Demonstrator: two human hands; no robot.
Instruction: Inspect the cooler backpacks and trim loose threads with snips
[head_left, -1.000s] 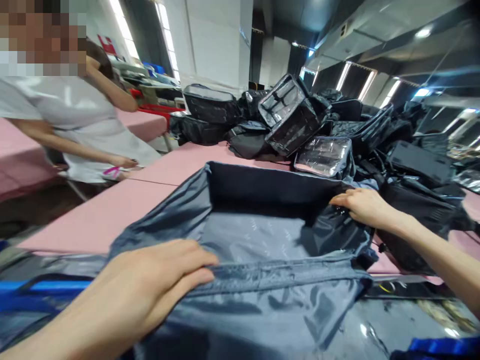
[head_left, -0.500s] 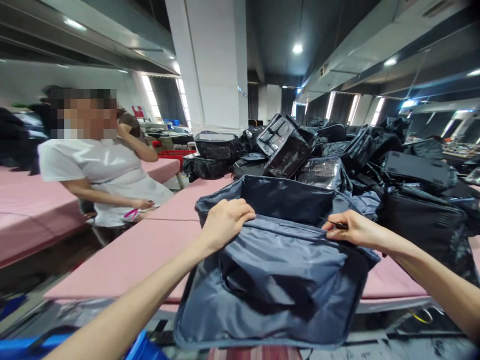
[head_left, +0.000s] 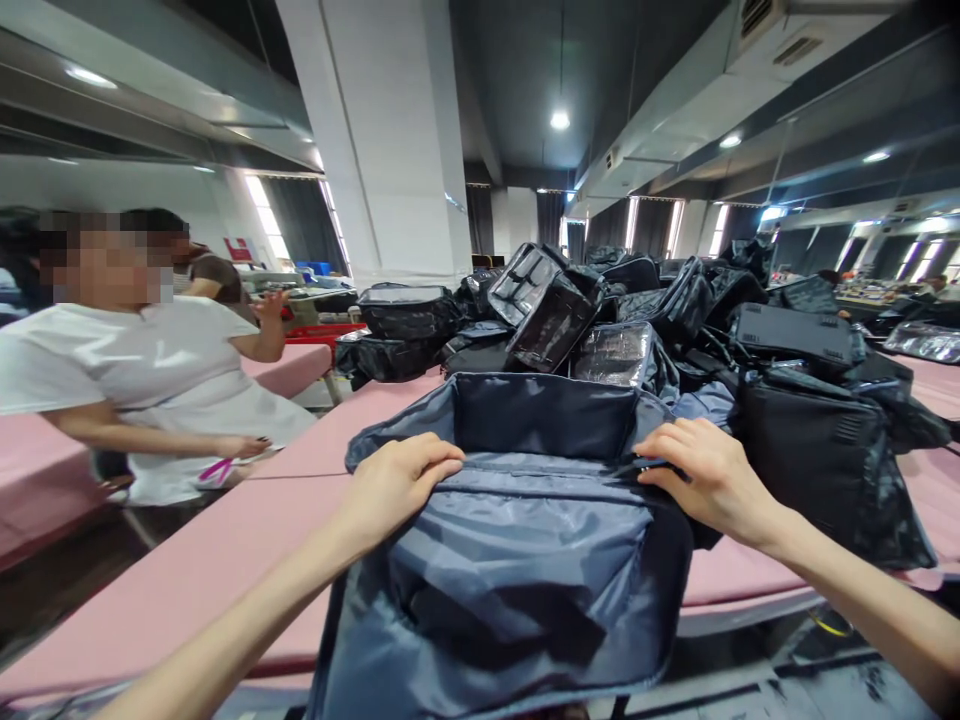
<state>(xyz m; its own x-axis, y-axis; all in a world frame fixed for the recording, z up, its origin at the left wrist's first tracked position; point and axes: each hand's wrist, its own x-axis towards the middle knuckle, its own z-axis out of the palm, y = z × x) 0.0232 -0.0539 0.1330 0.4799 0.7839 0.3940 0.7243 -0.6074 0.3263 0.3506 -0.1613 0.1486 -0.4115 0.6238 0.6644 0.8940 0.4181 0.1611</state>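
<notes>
An open dark blue-grey fabric bag [head_left: 517,540] lies in front of me, its lid flap folded down toward me over the table edge. My left hand [head_left: 401,485] pinches the seam at the left, where the flap meets the box-shaped body. At the right end of the same seam, my right hand [head_left: 701,475] is closed around small dark thread snips [head_left: 626,467]. Their pointed tip aims left along the seam. My right palm hides most of the snips' handle.
The bag rests on a pink-covered table [head_left: 217,560]. Behind it and to the right is a heap of black bags [head_left: 555,310], with a large black bag [head_left: 817,460] near my right arm. At left sits a person in white [head_left: 157,370], holding something pink.
The view has swung right, so the bag and hands appear farther left. My right hand has turned and its fingers have lifted somewhat, with the snips still in it. The seated person's raised arm has shifted.
</notes>
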